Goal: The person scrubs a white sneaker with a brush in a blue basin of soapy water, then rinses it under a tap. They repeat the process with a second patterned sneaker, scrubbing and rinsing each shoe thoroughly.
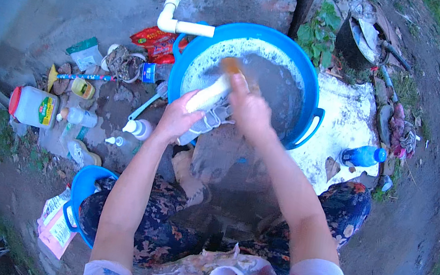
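Observation:
Over the near left side of a large blue basin (313,80), my left hand (176,118) is closed around one end of a shoe (209,95). The shoe is tilted, its white sole turned up and its grey fabric upper hanging on the right and below. My right hand (252,114) is closed on a brown brush (231,66) at the shoe's far end, smeared by motion. The brush's bristles cannot be made out. Grey soapy water (274,82) with white foam around its edge fills the basin below both hands.
A white pipe (192,28) reaches over the basin's rim. Bottles, a red-lidded tub (34,106) and a long-handled brush (150,100) lie on the left. A smaller blue basin (83,184) stands by my left knee. On the right, a blue bottle (362,156) lies on a white sheet (339,111).

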